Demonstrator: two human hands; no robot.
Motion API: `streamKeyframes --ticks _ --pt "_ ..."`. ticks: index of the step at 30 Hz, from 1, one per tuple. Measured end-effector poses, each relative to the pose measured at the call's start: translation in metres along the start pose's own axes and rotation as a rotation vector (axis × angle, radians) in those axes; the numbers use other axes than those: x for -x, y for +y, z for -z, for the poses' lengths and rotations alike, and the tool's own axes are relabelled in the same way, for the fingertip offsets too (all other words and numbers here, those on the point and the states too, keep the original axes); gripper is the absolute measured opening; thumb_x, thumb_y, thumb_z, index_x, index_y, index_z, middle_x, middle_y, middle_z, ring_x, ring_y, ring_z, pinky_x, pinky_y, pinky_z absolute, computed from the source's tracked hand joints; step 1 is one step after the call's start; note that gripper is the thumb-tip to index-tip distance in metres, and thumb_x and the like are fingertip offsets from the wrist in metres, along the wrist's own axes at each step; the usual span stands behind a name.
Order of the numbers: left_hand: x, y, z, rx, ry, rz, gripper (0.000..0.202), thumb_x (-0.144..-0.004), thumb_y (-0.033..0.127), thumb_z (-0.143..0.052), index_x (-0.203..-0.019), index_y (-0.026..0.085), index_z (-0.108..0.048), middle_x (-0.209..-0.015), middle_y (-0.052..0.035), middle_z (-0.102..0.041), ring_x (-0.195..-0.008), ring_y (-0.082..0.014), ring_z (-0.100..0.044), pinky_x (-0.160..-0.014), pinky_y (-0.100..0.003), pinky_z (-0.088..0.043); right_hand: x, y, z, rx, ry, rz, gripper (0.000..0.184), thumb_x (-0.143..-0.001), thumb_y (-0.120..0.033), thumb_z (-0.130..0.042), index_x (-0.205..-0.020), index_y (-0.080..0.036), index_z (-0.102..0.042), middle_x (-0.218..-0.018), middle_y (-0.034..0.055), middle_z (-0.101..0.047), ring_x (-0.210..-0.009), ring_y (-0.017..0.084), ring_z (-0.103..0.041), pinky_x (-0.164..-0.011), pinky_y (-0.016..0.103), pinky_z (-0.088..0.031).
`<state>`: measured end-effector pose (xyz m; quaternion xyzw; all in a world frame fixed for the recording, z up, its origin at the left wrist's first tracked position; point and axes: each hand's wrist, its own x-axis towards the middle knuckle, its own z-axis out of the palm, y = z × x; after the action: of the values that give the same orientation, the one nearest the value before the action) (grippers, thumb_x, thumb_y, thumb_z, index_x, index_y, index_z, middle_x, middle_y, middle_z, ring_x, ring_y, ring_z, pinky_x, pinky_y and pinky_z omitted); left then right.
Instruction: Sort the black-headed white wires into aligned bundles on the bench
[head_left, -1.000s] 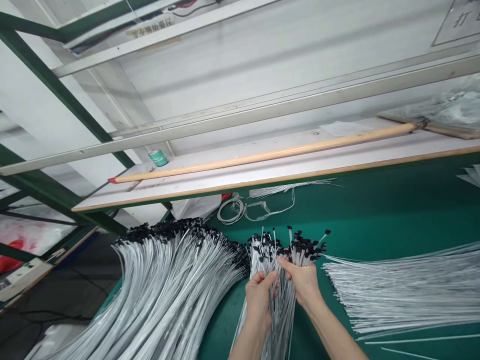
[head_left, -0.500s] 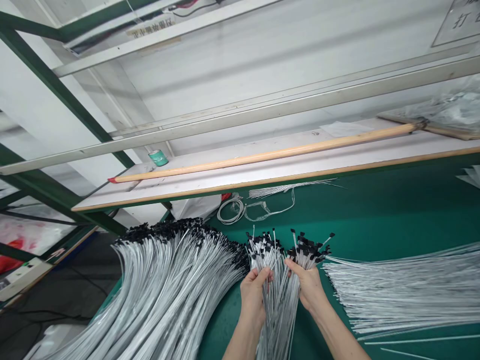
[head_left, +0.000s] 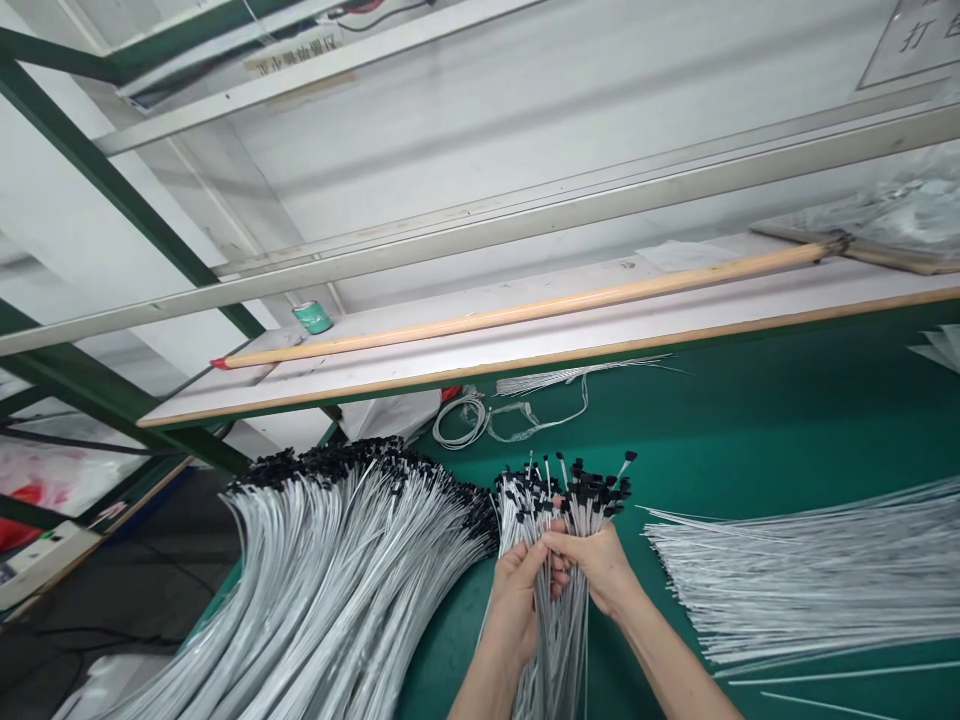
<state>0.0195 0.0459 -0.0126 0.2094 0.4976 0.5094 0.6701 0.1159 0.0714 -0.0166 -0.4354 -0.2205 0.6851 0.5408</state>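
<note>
Held bunch: thin grey-white cables rising from the near edge of view, between the two forearms and into both hands; their black tips stick out just beyond the fingers, toward the far side, in two clusters side by side, the right one darker and denser.
Left hand: wrapped round the left side of the bunch, thumb laid across the cables.
Right hand: grasping the right cluster just below its tips, thumb reaching left; the thumbs meet or nearly meet, which I cannot tell.
Left pile: a large, curving mass of the same black-tipped cables, its right end close beside the held tips; whether they touch is unclear.
Right stack: straight pale cables lying crosswise, well apart from the right hand, with loose strands on the near side.
Tabletop: green, showing in a narrow strip between left pile and left forearm, a wider gap between right hand and right stack, and a broad stretch at the far right.
Edges: the table's left edge runs beneath the left pile; on the far side, a shelf overhangs, carrying a wooden pole.
Under the shelf: a cable coil and a thin bundle, beyond the hands.
</note>
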Motion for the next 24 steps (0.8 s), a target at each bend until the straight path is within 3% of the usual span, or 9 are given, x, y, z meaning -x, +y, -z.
streamKeyframes --ticks 3,7,14,20,24 --pt "0.0004 0.0007 0.0008 -0.022 -0.009 0.011 0.031 -0.062 0.033 -0.074 -0.08 0.009 -0.066 -0.056 -0.0025 -0.061 -0.047 -0.0083 -0.054 -0.045 -0.018 -0.041 -0.0033 0.0033 0.0033 -0.004 0.043 0.012 0.043 -0.04 -0.028 -0.082 -0.074 -0.014 -0.06 -0.053 -0.0025 -0.059 -0.033 0.01 -0.047 -0.029 0.023 -0.038" --pt "-0.0002 -0.0008 0.0018 -0.048 0.05 0.015 0.027 -0.06 0.031 -0.075 -0.072 0.009 -0.065 -0.061 -0.0059 -0.065 -0.049 -0.0095 -0.056 -0.047 -0.019 -0.043 -0.0055 0.0043 0.007 0.003 0.105 0.052 0.037 -0.04 -0.027 -0.081 -0.067 -0.013 -0.061 -0.057 0.0015 -0.063 -0.034 0.01 -0.048 -0.03 0.022 -0.037" --pt "-0.0031 -0.0049 -0.0009 -0.035 0.121 0.003 0.029 -0.053 0.03 -0.079 -0.063 0.01 -0.061 -0.054 -0.0032 -0.063 -0.043 -0.008 -0.052 -0.042 -0.018 -0.038 -0.0014 0.0024 -0.0001 -0.012 0.181 0.081 0.043 -0.041 -0.024 -0.08 -0.079 -0.013 -0.063 -0.06 -0.0011 -0.063 -0.034 0.01 -0.048 -0.031 0.023 -0.037" --pt "-0.003 -0.0048 -0.0023 -0.009 0.165 0.02 0.03 -0.05 0.028 -0.081 -0.063 0.011 -0.059 -0.053 -0.0031 -0.063 -0.043 -0.0091 -0.054 -0.042 -0.019 -0.04 -0.0031 0.0045 -0.0009 0.028 0.29 0.088 0.03 -0.041 -0.025 -0.08 -0.062 -0.013 -0.062 -0.043 -0.0045 -0.052 -0.032 0.007 -0.038 -0.032 0.023 -0.034" --pt "-0.0028 -0.0044 -0.002 -0.001 0.187 0.027 0.029 -0.05 0.027 -0.081 -0.061 0.013 -0.058 -0.052 -0.0011 -0.062 -0.044 -0.01 -0.056 -0.046 -0.02 -0.045 -0.0023 0.0048 0.0018 0.038 0.277 0.089 0.027 -0.044 -0.027 -0.08 -0.057 -0.013 -0.062 -0.036 -0.0067 -0.043 -0.034 0.008 -0.035 -0.034 0.024 -0.034"
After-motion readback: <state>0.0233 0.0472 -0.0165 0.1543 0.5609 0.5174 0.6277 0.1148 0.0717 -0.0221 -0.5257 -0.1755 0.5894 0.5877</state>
